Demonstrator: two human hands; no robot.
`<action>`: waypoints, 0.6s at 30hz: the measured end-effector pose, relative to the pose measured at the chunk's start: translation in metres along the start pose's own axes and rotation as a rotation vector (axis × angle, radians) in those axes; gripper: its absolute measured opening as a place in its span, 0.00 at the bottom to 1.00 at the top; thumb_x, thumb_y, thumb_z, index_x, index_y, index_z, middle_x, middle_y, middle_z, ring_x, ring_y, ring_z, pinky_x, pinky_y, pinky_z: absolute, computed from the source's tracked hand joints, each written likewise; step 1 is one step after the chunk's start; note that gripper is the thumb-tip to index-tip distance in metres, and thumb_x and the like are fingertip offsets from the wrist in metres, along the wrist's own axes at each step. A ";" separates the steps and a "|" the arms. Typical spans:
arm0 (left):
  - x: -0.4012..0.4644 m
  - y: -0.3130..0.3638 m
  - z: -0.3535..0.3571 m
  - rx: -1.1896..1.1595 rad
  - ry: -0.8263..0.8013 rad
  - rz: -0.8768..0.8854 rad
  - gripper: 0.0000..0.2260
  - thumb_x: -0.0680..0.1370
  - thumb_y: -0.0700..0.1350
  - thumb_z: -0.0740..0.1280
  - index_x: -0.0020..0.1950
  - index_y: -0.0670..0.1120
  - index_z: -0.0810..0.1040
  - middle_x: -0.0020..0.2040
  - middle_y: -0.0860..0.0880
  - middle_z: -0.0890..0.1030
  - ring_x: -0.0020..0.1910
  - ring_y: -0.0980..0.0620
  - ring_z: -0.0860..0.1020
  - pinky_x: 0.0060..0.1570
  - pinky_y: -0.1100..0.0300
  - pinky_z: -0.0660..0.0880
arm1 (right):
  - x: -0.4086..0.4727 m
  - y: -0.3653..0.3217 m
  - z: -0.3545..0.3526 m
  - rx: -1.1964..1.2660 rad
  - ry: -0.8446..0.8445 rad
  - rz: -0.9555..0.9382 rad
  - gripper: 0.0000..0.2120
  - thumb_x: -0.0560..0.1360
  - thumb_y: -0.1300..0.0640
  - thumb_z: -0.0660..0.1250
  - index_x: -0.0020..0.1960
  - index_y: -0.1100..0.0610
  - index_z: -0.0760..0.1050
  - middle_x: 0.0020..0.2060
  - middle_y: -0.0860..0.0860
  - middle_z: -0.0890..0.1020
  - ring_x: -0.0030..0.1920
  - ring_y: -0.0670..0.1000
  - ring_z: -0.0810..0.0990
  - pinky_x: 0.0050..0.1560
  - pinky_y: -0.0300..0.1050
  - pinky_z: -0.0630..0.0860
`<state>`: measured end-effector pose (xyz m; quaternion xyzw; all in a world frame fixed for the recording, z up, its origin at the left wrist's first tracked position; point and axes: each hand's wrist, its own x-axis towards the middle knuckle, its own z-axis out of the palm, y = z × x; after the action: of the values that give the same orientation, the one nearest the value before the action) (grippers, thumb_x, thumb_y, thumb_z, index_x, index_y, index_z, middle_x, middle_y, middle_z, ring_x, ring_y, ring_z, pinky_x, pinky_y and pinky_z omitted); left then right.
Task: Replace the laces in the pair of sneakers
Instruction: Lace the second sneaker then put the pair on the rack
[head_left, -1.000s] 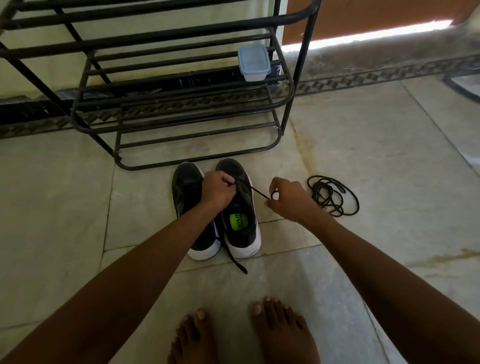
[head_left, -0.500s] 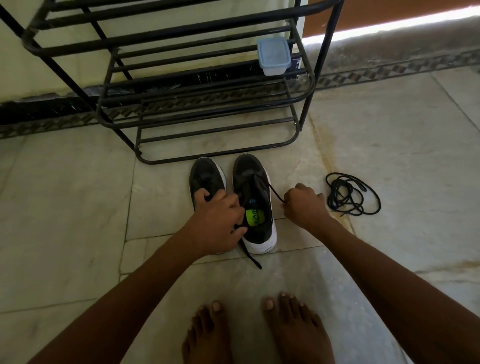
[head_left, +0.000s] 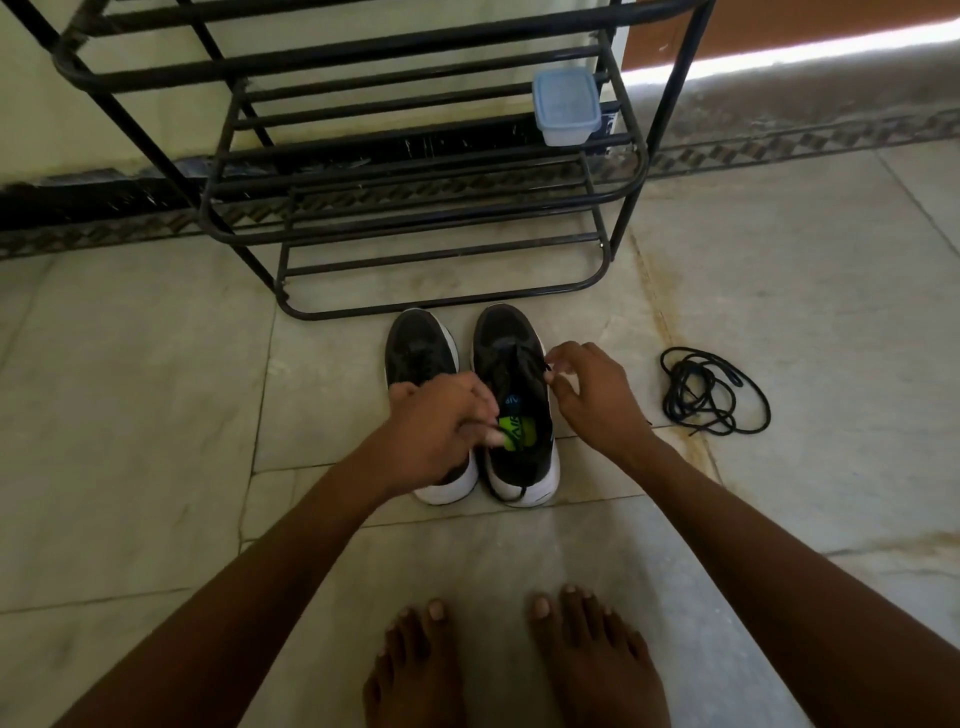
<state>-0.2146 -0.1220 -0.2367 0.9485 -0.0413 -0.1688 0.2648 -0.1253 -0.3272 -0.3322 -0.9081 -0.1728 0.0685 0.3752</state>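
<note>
sneakers (head_left: 470, 405): 2 | loose lace coil (head_left: 714, 392): 1 | right hand (head_left: 592, 400) fingers pinch lace | left hand (head_left: 441, 426) fingers curled, blurred, maybe gripping

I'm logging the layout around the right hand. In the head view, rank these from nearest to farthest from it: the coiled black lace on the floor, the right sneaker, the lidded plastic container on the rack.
1. Right sneaker: directly at the right hand, on its left.
2. Coiled black lace: on the floor, right of the hand.
3. Lidded plastic container: up on the shoe rack, beyond the sneakers.
</note>
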 end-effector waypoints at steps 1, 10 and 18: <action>-0.001 0.000 -0.008 -0.123 0.039 0.007 0.04 0.80 0.48 0.70 0.50 0.54 0.85 0.52 0.60 0.80 0.55 0.62 0.77 0.64 0.51 0.71 | 0.000 -0.003 0.000 0.025 0.023 -0.036 0.07 0.80 0.57 0.66 0.57 0.55 0.78 0.50 0.54 0.80 0.51 0.55 0.79 0.52 0.54 0.78; 0.002 0.010 -0.065 -0.576 0.526 0.022 0.12 0.86 0.44 0.60 0.53 0.45 0.83 0.41 0.47 0.84 0.34 0.52 0.80 0.35 0.65 0.74 | -0.008 -0.068 -0.028 0.778 -0.508 -0.149 0.23 0.77 0.68 0.61 0.72 0.60 0.70 0.61 0.56 0.82 0.63 0.53 0.79 0.65 0.47 0.76; 0.008 0.018 -0.088 -0.770 0.603 0.052 0.15 0.87 0.46 0.57 0.57 0.41 0.81 0.42 0.46 0.83 0.39 0.47 0.81 0.44 0.46 0.76 | 0.028 -0.082 -0.029 0.604 -0.193 -0.011 0.09 0.84 0.60 0.61 0.56 0.59 0.79 0.42 0.56 0.84 0.32 0.49 0.78 0.31 0.35 0.73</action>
<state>-0.1771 -0.0959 -0.1585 0.7868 0.0789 0.1169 0.6008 -0.1135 -0.2815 -0.2538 -0.7439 -0.1847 0.2006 0.6101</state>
